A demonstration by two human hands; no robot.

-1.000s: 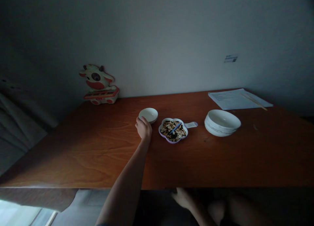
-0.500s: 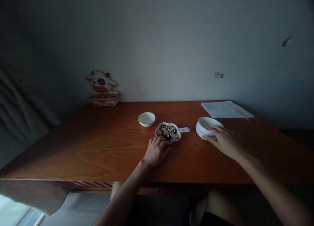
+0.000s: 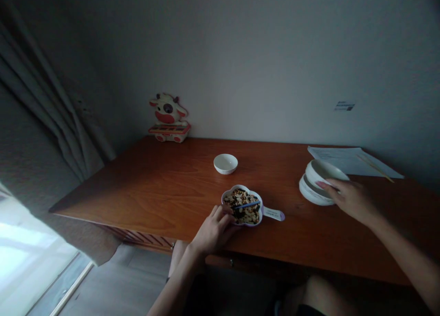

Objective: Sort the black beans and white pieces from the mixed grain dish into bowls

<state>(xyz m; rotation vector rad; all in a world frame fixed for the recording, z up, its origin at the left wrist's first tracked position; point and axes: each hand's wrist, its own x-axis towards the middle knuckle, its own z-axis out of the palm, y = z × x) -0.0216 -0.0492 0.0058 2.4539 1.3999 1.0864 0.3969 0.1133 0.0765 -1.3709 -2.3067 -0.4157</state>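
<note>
My left hand [image 3: 215,229] grips the near-left rim of a flower-shaped dish [image 3: 259,213] filled with mixed nuts and seeds, close to the table's front edge. A blue stick [image 3: 246,205] lies across the food, and the dish's short handle points right. My right hand [image 3: 347,198] holds the top white bowl [image 3: 321,170], tilted and lifted off a stack of white bowls [image 3: 309,193]. A single small white bowl [image 3: 225,163] stands farther back on the table.
The wooden table [image 3: 165,187] stands against a plain wall. A cow-shaped toy [image 3: 168,118] sits at the back left. Papers [image 3: 347,158] with chopsticks [image 3: 374,168] on them lie at the back right. Curtains [image 3: 55,110] hang on the left, with my knees below the table's edge.
My left hand left the small bowl, took the nut dish and drew it toward the front edge. My right hand came up from under the table and tilted the top bowl off the stack.
</note>
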